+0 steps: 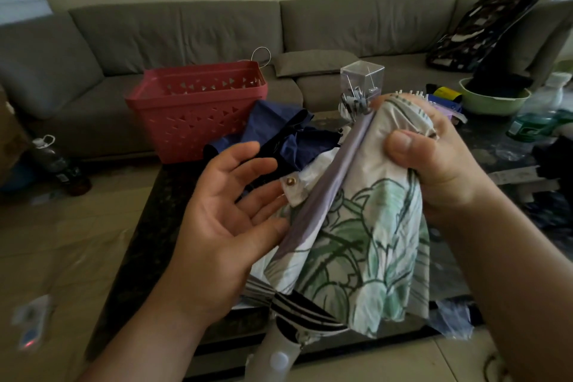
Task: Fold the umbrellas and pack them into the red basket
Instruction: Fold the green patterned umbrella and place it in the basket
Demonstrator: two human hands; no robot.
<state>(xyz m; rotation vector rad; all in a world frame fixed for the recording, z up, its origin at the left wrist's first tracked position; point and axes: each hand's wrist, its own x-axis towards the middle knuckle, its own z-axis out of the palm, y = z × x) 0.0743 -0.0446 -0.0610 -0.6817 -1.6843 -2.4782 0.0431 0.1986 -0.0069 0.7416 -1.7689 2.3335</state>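
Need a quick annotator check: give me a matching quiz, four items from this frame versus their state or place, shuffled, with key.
1. leaf-print umbrella
2. navy umbrella
3. red basket
4. left hand

A. lying loose on the table beside the basket
B. open, fingers straight
C. gripped near the top by the right hand
D. on the table's far left corner

Pairs: 1-C, 2-A, 3-D, 4-B

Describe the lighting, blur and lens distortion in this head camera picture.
Head view: dim, soft indoor light, brighter at the upper right edge; the sofa back bows from wide-angle distortion; the leaf-print umbrella and both hands are fairly sharp; the floor items at lower left are smeared.
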